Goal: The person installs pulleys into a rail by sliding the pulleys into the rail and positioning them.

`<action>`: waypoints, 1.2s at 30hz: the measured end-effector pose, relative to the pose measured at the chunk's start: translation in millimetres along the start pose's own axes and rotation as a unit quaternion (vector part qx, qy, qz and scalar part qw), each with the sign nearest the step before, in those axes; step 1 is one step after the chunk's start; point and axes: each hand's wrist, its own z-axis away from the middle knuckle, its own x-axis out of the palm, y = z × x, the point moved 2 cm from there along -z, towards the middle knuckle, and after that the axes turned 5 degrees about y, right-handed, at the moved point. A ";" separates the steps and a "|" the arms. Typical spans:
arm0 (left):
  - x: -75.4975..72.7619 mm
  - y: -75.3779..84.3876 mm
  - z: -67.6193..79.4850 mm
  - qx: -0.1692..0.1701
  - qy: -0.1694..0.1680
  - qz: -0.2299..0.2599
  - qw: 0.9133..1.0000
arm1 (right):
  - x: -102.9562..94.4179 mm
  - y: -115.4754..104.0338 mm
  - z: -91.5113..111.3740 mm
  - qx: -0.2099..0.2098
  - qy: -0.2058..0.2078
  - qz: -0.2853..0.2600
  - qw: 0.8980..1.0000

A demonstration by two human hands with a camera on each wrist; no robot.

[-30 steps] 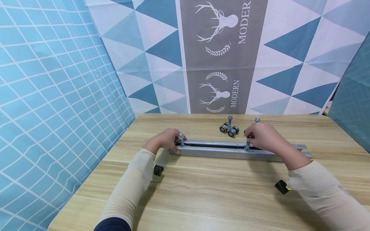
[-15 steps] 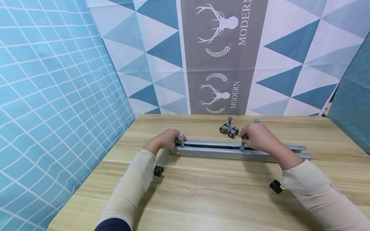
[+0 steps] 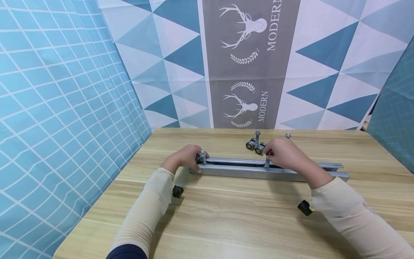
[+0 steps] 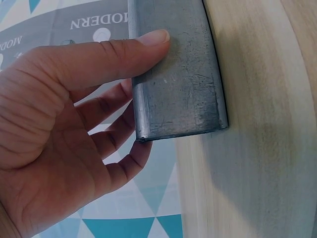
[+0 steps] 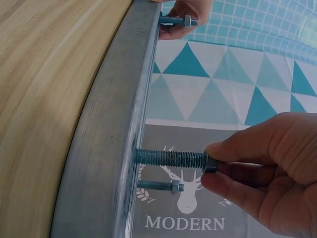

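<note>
A grey metal channel rail [image 3: 239,173] with a slot along its top lies across the table. My left hand [image 3: 185,157] grips its left end; in the left wrist view the thumb presses the side wall and the fingers curl round behind. Close to that hand, a threaded bolt [image 3: 203,157] with a nut stands up from the slot. Further right along the rail, my right hand [image 3: 284,154] pinches the nut-topped end of a second upright bolt [image 5: 171,157] between thumb and fingers. Whatever lies below this bolt is hidden inside the rail.
Behind the rail, a roller trolley [image 3: 258,144] with small wheels and an upright bolt stands on the wooden table [image 3: 233,212]. Another bolt top [image 3: 288,135] shows behind my right hand, its lower part hidden. Patterned cloth [image 3: 242,72] hangs beyond the table's back edge.
My right hand has slid the bolt it pinches leftward along the rail's slot. The left hand and the rail have stayed in place.
</note>
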 end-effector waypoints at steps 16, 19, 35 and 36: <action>-1.0 3.6 2.0 0.002 -0.003 0.008 1.000 | 6.3 -5.9 -7.6 -0.021 -0.002 0.008 1.000; -1.6 3.2 2.4 -0.005 -0.002 0.009 1.000 | 9.3 -7.8 -10.5 -0.019 -0.005 0.005 1.000; -1.5 4.9 2.7 0.002 0.001 0.005 1.000 | 16.7 -18.1 -21.3 -0.022 -0.012 0.014 1.000; -1.7 5.0 3.0 0.002 0.001 0.005 1.000 | 17.0 -18.7 -22.0 -0.021 -0.012 0.013 1.000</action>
